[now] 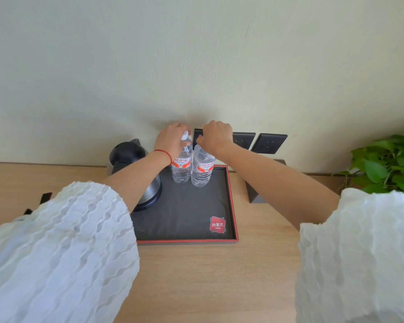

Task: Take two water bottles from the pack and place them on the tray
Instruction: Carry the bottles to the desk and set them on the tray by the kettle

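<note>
Two clear water bottles with orange-and-white labels stand upright side by side at the far end of the black tray (232, 206), which has a red rim. My left hand (172, 139) wraps the neck of the left bottle (182, 167), whose white cap shows between the fingers. My right hand (216, 136) is closed over the top of the right bottle (202, 170), hiding its cap. The pack is not in view.
A black and steel kettle (131, 157) stands on the tray's left side, partly behind my left forearm. Dark wall sockets (268, 143) sit behind the bottles. A dark block (254, 192) lies right of the tray, a green plant (387, 166) at far right. The wooden desk (219, 276) extends toward me.
</note>
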Tool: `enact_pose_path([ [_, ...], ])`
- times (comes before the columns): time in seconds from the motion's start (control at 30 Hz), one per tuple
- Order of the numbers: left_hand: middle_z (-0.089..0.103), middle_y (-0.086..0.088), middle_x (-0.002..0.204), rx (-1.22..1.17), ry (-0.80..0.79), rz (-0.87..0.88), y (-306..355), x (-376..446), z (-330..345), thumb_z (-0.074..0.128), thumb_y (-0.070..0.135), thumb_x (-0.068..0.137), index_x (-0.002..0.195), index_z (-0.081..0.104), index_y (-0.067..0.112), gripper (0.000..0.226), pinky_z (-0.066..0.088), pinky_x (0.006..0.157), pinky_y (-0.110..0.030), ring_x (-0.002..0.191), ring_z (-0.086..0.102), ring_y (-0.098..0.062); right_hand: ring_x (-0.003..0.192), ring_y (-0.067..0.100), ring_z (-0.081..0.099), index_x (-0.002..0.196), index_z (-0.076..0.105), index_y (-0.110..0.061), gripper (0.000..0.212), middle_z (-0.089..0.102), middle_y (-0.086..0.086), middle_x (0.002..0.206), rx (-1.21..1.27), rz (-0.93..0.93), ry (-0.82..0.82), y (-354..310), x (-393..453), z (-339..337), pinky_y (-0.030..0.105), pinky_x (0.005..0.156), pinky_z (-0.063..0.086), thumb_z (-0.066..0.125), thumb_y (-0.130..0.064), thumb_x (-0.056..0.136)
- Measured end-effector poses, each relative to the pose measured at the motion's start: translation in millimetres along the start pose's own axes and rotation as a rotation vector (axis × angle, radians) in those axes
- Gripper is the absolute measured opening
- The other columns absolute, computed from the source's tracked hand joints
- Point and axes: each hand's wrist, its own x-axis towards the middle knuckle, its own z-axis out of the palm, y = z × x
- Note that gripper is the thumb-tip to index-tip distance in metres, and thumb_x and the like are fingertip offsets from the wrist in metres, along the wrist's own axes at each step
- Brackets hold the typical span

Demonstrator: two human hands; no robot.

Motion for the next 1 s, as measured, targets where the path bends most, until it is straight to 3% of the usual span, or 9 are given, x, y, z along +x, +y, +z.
enact_pose_path([
  [0.07, 0.06, -0.021, 0.108, -0.011, 0.006, -0.007, -1, 0, 0, 0.064, 0.011, 0.083, 0.104, 0.061, 0.004, 0.023, 0.046, 0.08, -0.039, 0.098, 0.056, -0.038, 0.082, 0.026, 0.062, 0.094, 0.068, -0.006, 0.035, 0.047, 0.002, 0.065, -0.047, -0.005, -0.008, 1, 0, -3, 0.025, 0.051, 0.03, 0.044, -0.031, 0.094],
  [0.17, 0.061, -0.021, 0.107, -0.015, 0.01, -0.018, -3, -2, -1, 0.065, 0.012, 0.082, 0.103, 0.062, 0.005, 0.022, 0.046, 0.079, -0.039, 0.097, 0.056, -0.038, 0.091, 0.027, 0.063, 0.099, 0.065, -0.006, 0.045, 0.056, 0.006, 0.085, 0.034, -0.004, -0.069, 7, 1, -4, 0.03, 0.063, 0.039, 0.052, -0.048, 0.09],
  [0.27, 0.061, -0.02, 0.105, -0.032, 0.018, -0.029, -4, -2, -3, 0.065, 0.013, 0.081, 0.102, 0.062, 0.005, 0.022, 0.045, 0.078, -0.04, 0.096, 0.056, -0.037, 0.096, 0.034, 0.063, 0.112, 0.057, -0.004, 0.044, 0.059, 0.016, 0.112, 0.225, -0.051, -0.173, 15, 1, -7, 0.034, 0.068, 0.045, 0.066, -0.034, 0.082],
  [0.37, 0.061, -0.02, 0.103, -0.056, 0.015, -0.018, -3, -3, -3, 0.067, 0.013, 0.081, 0.101, 0.063, 0.006, 0.022, 0.045, 0.077, -0.038, 0.093, 0.057, -0.037, 0.105, 0.038, 0.057, 0.115, 0.054, 0.001, 0.043, 0.053, 0.022, 0.12, 0.256, -0.067, -0.148, 18, -2, -8, 0.039, 0.078, 0.048, 0.066, -0.028, 0.085],
  [0.8, 0.059, -0.021, 0.111, -0.005, 0.012, -0.063, 4, 0, 2, 0.063, 0.016, 0.085, 0.111, 0.058, 0.006, 0.028, 0.045, 0.085, -0.041, 0.101, 0.056, -0.039, 0.106, 0.039, 0.055, 0.114, 0.053, 0.001, 0.042, 0.052, 0.024, 0.119, 0.266, -0.064, -0.095, 14, -9, -6, 0.04, 0.081, 0.047, 0.065, -0.029, 0.087],
  [1.0, 0.057, -0.022, 0.119, -0.259, 0.015, -0.218, 2, -4, 0, 0.075, 0.016, 0.075, 0.115, 0.055, 0.001, 0.046, 0.045, 0.093, -0.041, 0.109, 0.054, -0.036, 0.102, 0.04, 0.058, 0.117, 0.049, -0.002, 0.045, 0.056, 0.024, 0.115, 0.319, -0.037, -0.077, 17, -19, -5, 0.041, 0.078, 0.049, 0.065, -0.031, 0.086],
])
